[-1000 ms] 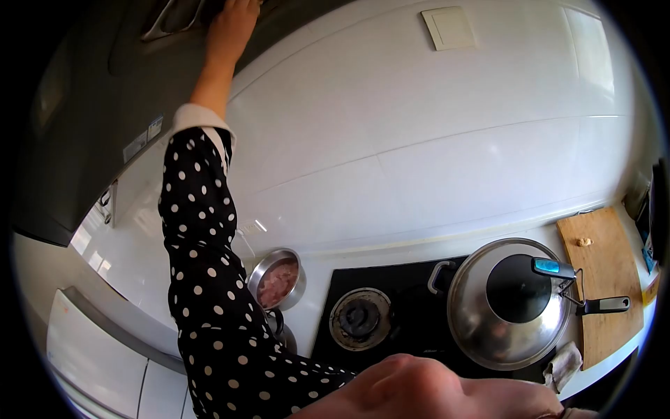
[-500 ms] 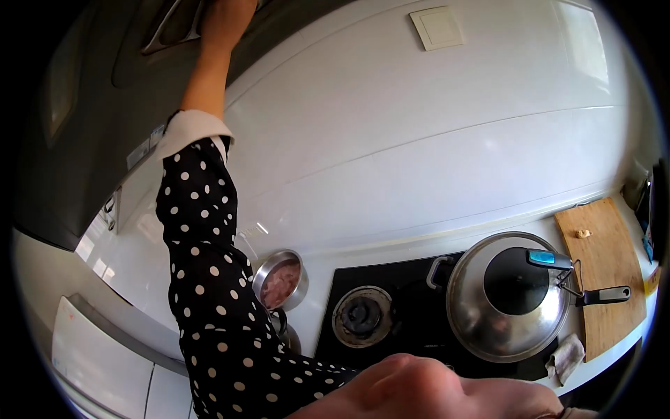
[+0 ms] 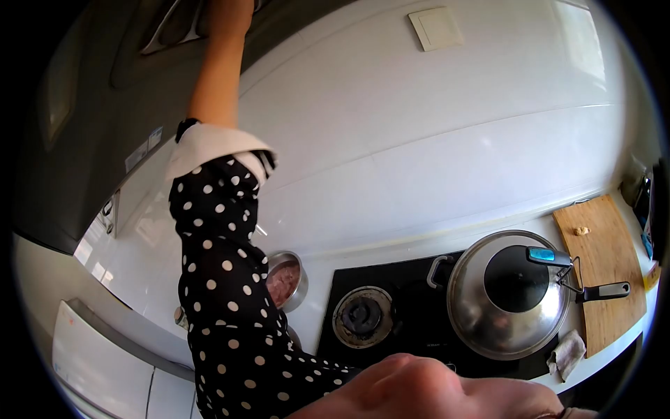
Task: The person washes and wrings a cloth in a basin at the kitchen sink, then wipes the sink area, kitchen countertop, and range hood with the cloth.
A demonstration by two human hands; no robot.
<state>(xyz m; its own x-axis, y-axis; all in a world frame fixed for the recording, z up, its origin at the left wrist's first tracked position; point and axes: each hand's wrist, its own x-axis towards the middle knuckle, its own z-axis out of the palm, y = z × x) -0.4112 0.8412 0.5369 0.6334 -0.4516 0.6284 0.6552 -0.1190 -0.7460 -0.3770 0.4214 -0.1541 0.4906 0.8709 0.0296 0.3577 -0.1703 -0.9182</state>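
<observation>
My left hand (image 3: 232, 15) is raised to the dark range hood (image 3: 91, 140) at the top left. It is cut off by the upper edge, so its fingers cannot be seen. The arm wears a black sleeve (image 3: 223, 279) with white dots and a pale turned-back cuff. Partly behind that sleeve stands a metal pot (image 3: 301, 290) holding pinkish meat (image 3: 283, 281). On the black cooktop (image 3: 419, 328), a wok is covered by a domed steel lid (image 3: 481, 328) with a dark centre. My right hand is out of view.
An uncovered burner (image 3: 363, 318) lies left of the wok. To the right, a wooden cutting board (image 3: 607, 265) bears a small pale piece (image 3: 581, 230), perhaps ginger. A grey cloth (image 3: 567, 355) rests by the cooktop's corner. A switch plate (image 3: 436, 28) is on the white wall.
My left forearm and sleeve have shifted right, and the cuff sits lower and looks wider. The hand stays up at the hood. The pot, wok and board are where they were.
</observation>
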